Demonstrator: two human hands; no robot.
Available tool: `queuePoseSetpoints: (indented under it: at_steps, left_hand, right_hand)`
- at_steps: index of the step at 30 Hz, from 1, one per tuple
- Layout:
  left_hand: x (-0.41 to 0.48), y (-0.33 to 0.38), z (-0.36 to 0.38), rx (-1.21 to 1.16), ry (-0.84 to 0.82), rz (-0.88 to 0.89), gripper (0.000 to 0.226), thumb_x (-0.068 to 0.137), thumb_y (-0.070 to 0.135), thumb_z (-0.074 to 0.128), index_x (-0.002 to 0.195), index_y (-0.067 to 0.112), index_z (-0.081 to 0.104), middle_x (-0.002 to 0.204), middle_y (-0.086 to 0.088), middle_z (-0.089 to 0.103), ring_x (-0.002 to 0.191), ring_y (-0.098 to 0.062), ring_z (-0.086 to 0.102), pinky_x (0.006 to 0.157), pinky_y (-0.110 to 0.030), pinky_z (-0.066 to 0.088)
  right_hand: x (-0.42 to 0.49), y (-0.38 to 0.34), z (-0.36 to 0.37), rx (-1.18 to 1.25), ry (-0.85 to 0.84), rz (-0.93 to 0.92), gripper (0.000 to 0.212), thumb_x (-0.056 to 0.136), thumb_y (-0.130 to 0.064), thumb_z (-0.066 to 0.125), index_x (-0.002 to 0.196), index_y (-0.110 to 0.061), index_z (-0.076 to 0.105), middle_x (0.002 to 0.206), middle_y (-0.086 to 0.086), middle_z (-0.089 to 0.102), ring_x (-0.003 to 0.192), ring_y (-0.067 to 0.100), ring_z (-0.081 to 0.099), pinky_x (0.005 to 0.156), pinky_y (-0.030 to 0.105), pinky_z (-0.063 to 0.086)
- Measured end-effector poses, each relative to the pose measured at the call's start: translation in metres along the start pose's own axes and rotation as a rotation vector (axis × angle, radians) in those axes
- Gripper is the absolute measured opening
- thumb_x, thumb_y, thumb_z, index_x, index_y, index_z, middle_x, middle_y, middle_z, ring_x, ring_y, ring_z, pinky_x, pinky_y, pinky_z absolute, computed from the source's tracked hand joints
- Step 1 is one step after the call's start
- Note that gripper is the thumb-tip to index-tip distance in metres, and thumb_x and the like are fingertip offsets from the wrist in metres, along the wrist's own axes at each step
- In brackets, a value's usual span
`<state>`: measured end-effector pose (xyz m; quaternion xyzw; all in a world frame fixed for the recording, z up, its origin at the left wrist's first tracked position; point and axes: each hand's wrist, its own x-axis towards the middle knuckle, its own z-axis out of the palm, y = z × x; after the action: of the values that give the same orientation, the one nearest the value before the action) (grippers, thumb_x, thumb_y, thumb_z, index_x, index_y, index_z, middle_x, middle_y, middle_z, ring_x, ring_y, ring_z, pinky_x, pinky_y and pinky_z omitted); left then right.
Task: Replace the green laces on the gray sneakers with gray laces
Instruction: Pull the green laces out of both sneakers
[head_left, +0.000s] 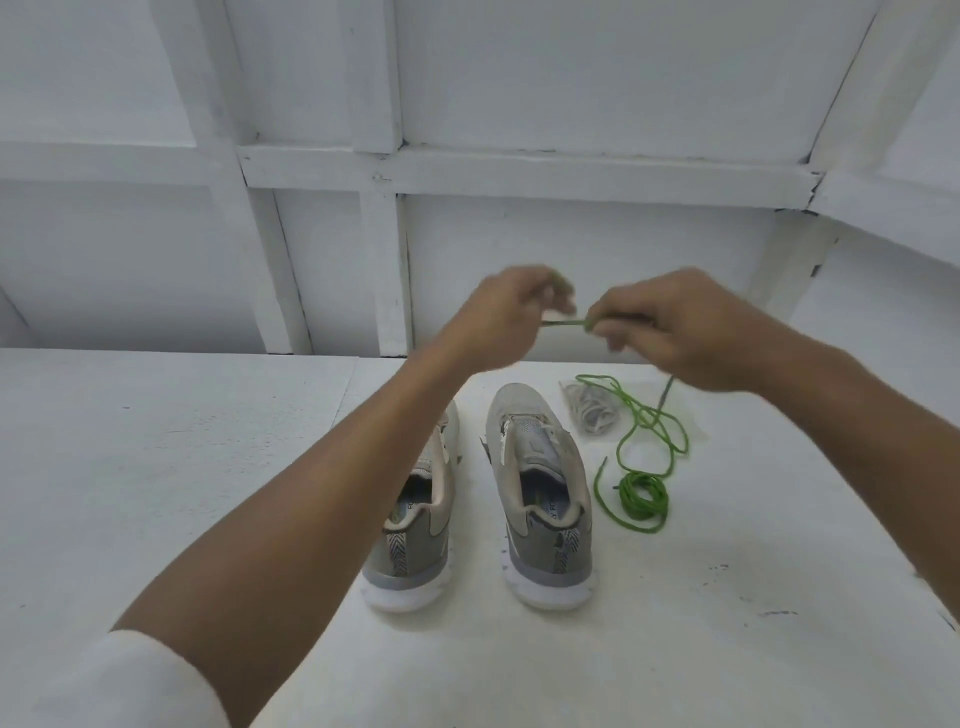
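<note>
Head view. A white panelled wall backs a white tabletop. The left sneaker and right sneaker, both gray, stand near the middle of the tabletop with their heels toward the near edge. Both appear unlaced.

Just beside the right sneaker, toward the right edge, lies a coiled green lace. A loose green lace lies beyond it and rises to the hands. The gray laces, seemingly in a clear bag, lie nearer the far edge, under the loose lace.

The left hand and right hand are raised over the far edge. Their fingers are curled and pinch a short taut stretch of the loose green lace between them. Blur hides the exact finger placement.

Step in hand, as judged: bundling the second removed lace. The next move calls for finishing the bundle, setting it beside the coil, then taking up the gray laces for threading.
</note>
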<state>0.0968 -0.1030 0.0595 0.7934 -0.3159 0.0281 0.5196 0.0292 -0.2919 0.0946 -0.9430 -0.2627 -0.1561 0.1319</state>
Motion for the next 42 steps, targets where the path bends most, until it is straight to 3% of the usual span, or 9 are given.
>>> queuePoseSetpoints:
  at_steps: [4,8,11,14,21,25,28,36,42]
  left_hand:
    - [-0.021,0.026,0.003,-0.37,-0.497,-0.036,0.028,0.098,0.0,0.031,0.103,-0.001,0.059,0.09,-0.014,0.067,0.092,-0.026,0.065,0.092,-0.037,0.052]
    - [-0.011,0.058,-0.003,-0.939,-0.125,-0.092,0.03,0.095,-0.003,0.028,0.094,-0.001,0.058,0.076,-0.011,0.069,0.083,-0.026,0.068,0.085,-0.035,0.056]
    - [0.005,0.038,-0.014,-0.434,0.169,-0.003,0.03,0.096,0.009,0.031,0.101,0.006,0.061,0.094,-0.009,0.071,0.103,-0.024,0.065,0.102,-0.043,0.047]
    - [-0.002,0.022,-0.007,0.122,-0.162,-0.069,0.042,0.095,0.031,0.034,0.099,0.006,0.068,0.097,-0.003,0.074,0.097,-0.02,0.066,0.097,-0.042,0.049]
    - [-0.001,0.067,0.005,-0.976,-0.146,-0.249,0.043,0.101,0.033,0.035,0.102,-0.002,0.061,0.089,-0.016,0.067,0.089,-0.03,0.065,0.089,-0.036,0.052]
    - [0.008,0.048,-0.007,-0.289,0.116,-0.136,0.046,0.102,0.04,0.036,0.115,0.004,0.063,0.108,-0.006,0.071,0.105,-0.022,0.065,0.102,-0.042,0.046]
    - [0.003,0.042,-0.001,0.053,-0.169,-0.193,0.063,0.103,0.05,0.026,0.1,0.004,0.07,0.094,-0.005,0.074,0.086,-0.017,0.067,0.088,-0.034,0.051]
    - [0.02,0.068,-0.002,-1.129,-0.052,-0.167,0.056,0.102,0.043,0.036,0.12,-0.007,0.055,0.108,-0.018,0.067,0.104,-0.031,0.063,0.101,-0.038,0.047]
    - [0.013,0.041,0.001,0.185,-0.114,-0.117,0.068,0.102,0.054,0.021,0.106,0.008,0.07,0.102,-0.003,0.072,0.099,-0.02,0.065,0.095,-0.036,0.047]
  right_hand:
    - [0.001,0.011,-0.01,0.034,0.236,0.06,0.014,0.094,-0.02,0.056,0.089,-0.021,0.07,0.071,-0.005,0.065,0.067,0.01,0.061,0.064,0.023,0.044]
    - [-0.011,0.002,0.023,0.062,0.027,0.177,0.021,0.099,-0.032,0.047,0.098,-0.039,0.067,0.069,-0.012,0.062,0.057,-0.01,0.053,0.06,0.023,0.039]
    - [-0.015,-0.004,0.016,0.016,-0.058,0.065,0.024,0.099,-0.027,0.047,0.113,-0.021,0.065,0.073,-0.014,0.063,0.06,-0.005,0.055,0.058,0.015,0.039]
    - [-0.007,0.008,-0.007,0.044,0.138,0.062,0.014,0.096,-0.018,0.055,0.096,-0.013,0.068,0.07,-0.011,0.065,0.058,0.008,0.054,0.054,0.013,0.038]
    - [-0.011,0.007,0.021,0.171,0.037,0.201,0.026,0.101,-0.021,0.047,0.088,-0.038,0.061,0.064,-0.011,0.06,0.06,-0.011,0.055,0.058,0.003,0.034]
    - [-0.01,0.0,0.008,0.115,-0.03,0.107,0.015,0.097,-0.021,0.051,0.103,-0.024,0.065,0.07,-0.01,0.065,0.059,0.002,0.057,0.058,0.01,0.04]
    - [-0.002,0.013,-0.016,0.12,0.214,0.121,0.008,0.093,-0.014,0.06,0.09,-0.015,0.067,0.068,-0.008,0.064,0.058,0.0,0.054,0.058,0.007,0.038]
    - [-0.002,0.016,0.032,0.212,0.133,0.196,0.019,0.098,-0.017,0.054,0.103,-0.027,0.068,0.07,-0.004,0.064,0.061,-0.005,0.055,0.061,0.004,0.037]
    - [0.005,0.021,0.002,0.206,0.221,0.152,0.012,0.094,-0.02,0.058,0.086,-0.022,0.066,0.066,-0.01,0.063,0.057,0.017,0.054,0.056,0.021,0.041]
